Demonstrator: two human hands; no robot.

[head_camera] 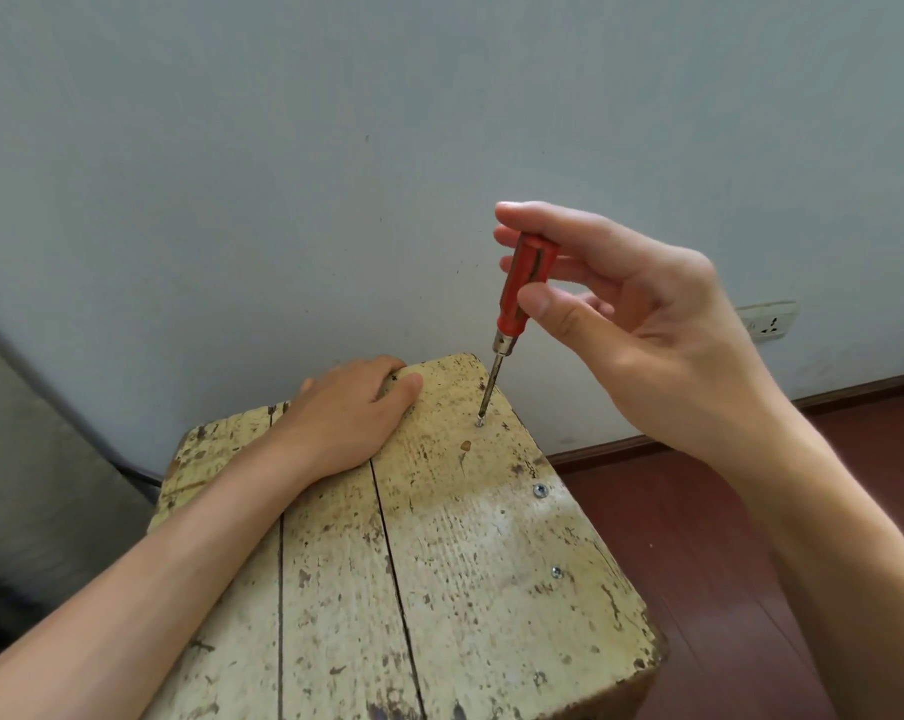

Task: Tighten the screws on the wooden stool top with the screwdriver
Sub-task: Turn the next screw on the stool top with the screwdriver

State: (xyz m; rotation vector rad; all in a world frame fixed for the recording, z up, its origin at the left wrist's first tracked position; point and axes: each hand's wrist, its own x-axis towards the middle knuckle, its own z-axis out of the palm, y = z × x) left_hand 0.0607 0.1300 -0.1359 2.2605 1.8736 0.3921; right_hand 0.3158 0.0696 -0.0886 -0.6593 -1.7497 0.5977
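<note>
The fingers of my right hand (647,324) pinch the red screwdriver (522,283), its tip on the far screw (479,421). My left hand (351,407) holds the stool top (465,589). If I tilt, the tip could slip off.

From my end I count one stool top (465,605), built of three boards with two dark seams running between them. Three screws sit in it: the first screw (479,421) under the tool's tip, the second screw (540,491) and the third screw (556,572) along the right edge. I see one screwdriver (523,283), red-handled. Two grips are in view, the left grip (345,413) and the right grip (642,330), each on a bare forearm. The wall carries one socket plate (766,320).
</note>
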